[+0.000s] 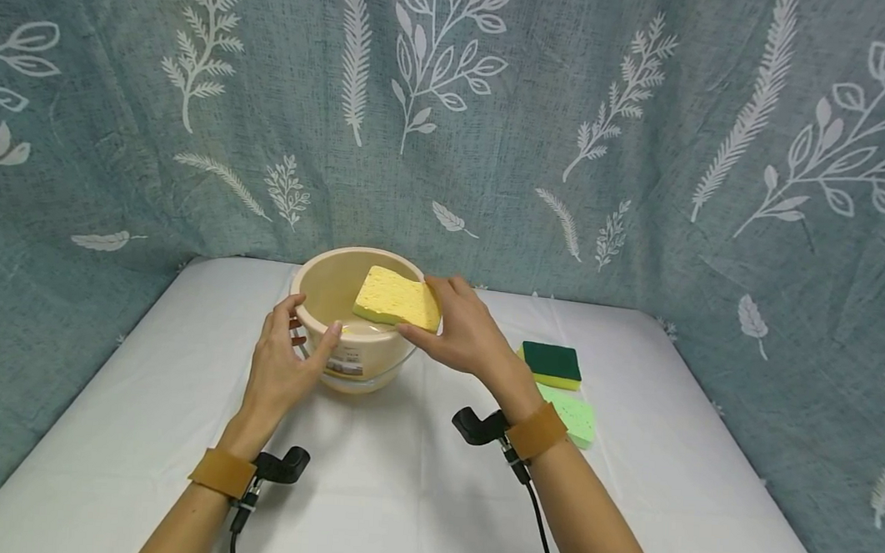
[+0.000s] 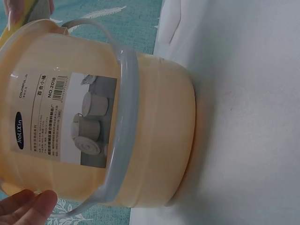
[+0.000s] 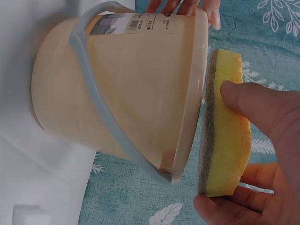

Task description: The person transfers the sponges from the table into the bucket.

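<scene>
A cream plastic bucket (image 1: 366, 360) with a grey handle (image 2: 123, 126) and a printed label (image 2: 65, 117) stands upright on the white cloth. My left hand (image 1: 285, 360) grips it at the left of its rim, the thumb near the front edge and the fingers round the side. Above the bucket's mouth, my right hand (image 1: 470, 328) holds a yellow sponge (image 1: 396, 297) between thumb and fingers. The right wrist view shows a dark scouring layer (image 3: 207, 126) on the sponge's side towards the bucket. The bucket's inside is only partly visible.
Right of the bucket lie a dark green and yellow scouring sponge (image 1: 552, 364) and a light green sponge (image 1: 572, 415), the latter partly behind my right forearm. A teal leaf-patterned curtain (image 1: 525, 130) hangs behind and beside the white-covered table (image 1: 386, 491).
</scene>
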Action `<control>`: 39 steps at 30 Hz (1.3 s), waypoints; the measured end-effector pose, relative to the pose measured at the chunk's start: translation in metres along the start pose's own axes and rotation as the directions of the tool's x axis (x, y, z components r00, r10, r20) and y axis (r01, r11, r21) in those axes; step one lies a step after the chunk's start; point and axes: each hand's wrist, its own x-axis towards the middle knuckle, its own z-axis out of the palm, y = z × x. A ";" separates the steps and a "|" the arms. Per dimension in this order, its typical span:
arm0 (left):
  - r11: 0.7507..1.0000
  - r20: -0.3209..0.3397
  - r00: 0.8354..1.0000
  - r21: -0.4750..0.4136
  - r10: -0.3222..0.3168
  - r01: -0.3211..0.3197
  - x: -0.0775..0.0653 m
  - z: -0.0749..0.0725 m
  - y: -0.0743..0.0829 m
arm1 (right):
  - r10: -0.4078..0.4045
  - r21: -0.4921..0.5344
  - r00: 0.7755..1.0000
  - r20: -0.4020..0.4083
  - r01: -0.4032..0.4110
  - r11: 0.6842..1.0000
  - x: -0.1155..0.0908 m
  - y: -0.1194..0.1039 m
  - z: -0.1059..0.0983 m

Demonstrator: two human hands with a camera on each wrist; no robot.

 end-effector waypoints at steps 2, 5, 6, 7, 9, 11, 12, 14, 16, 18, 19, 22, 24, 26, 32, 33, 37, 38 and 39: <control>1.000 0.004 1.000 -0.001 -0.002 0.002 0.000 0.000 0.001 | -0.003 -0.006 1.000 0.004 0.003 1.000 0.002 -0.001 0.000; 1.000 0.013 1.000 0.000 -0.007 0.007 0.000 0.000 0.001 | -0.006 -0.016 1.000 0.007 0.006 1.000 0.004 -0.003 0.001; 1.000 0.016 1.000 0.001 -0.009 0.009 0.000 0.000 0.001 | -0.006 -0.016 1.000 0.007 0.006 1.000 0.004 -0.004 0.001; 1.000 0.018 1.000 0.001 -0.012 0.012 0.000 0.000 0.001 | -0.008 -0.017 1.000 0.006 0.008 1.000 0.005 -0.004 0.002; 1.000 0.018 1.000 -0.001 -0.015 0.015 0.000 0.001 0.001 | -0.014 -0.015 1.000 0.004 0.014 1.000 0.006 -0.005 0.002; 1.000 0.018 1.000 -0.002 -0.014 0.014 0.000 0.001 0.001 | -0.019 -0.015 1.000 0.002 0.019 1.000 0.006 -0.006 0.002; 1.000 0.017 1.000 -0.003 -0.013 0.013 0.000 0.001 0.001 | -0.022 -0.017 1.000 0.001 0.022 1.000 0.006 -0.006 0.003; 1.000 0.015 1.000 -0.003 -0.009 0.009 -0.001 0.002 0.001 | -0.024 -0.021 1.000 0.000 0.024 0.999 0.005 -0.006 0.003; 1.000 0.012 1.000 -0.004 -0.004 0.004 -0.001 0.002 0.001 | -0.024 -0.028 1.000 -0.001 0.024 0.999 0.004 -0.006 0.004; 1.000 0.008 1.000 -0.004 -0.001 0.001 -0.002 0.002 0.001 | -0.023 -0.029 1.000 -0.003 0.023 0.999 0.004 -0.006 0.004; 1.000 0.007 1.000 -0.004 0.001 -0.001 -0.002 0.002 0.001 | -0.021 -0.028 1.000 -0.002 0.021 0.999 0.004 -0.006 0.004; 1.000 0.007 1.000 -0.006 0.007 -0.007 -0.002 0.002 0.001 | -0.018 -0.026 1.000 -0.003 0.018 0.999 0.003 -0.005 0.003; 1.000 0.008 1.000 -0.006 0.008 -0.008 -0.002 0.001 0.001 | -0.014 -0.022 1.000 -0.002 0.014 1.000 0.003 -0.005 0.003; 1.000 0.009 1.000 -0.007 0.009 -0.009 -0.002 0.001 0.001 | -0.008 -0.019 1.000 0.002 0.008 1.000 0.002 -0.005 0.003; 1.000 0.011 1.000 -0.006 0.000 0.000 -0.003 0.000 0.002 | 0.016 0.004 1.000 0.005 -0.016 1.000 -0.004 -0.003 0.002; 1.000 0.011 1.000 -0.006 0.000 0.000 -0.003 0.000 0.002 | 0.019 0.007 1.000 0.004 -0.019 1.000 -0.005 -0.002 0.002; 1.000 0.002 1.000 -0.007 0.007 -0.007 -0.002 -0.001 0.002 | 0.024 0.018 1.000 -0.005 -0.024 1.000 -0.009 0.001 0.000; 1.000 0.000 1.000 -0.008 0.008 -0.008 -0.002 -0.001 0.002 | 0.025 0.019 1.000 -0.008 -0.025 1.000 -0.010 0.001 -0.001; 1.000 -0.001 1.000 -0.008 0.009 -0.009 -0.002 -0.001 0.002 | 0.024 0.019 1.000 -0.013 -0.024 1.000 -0.012 0.002 -0.002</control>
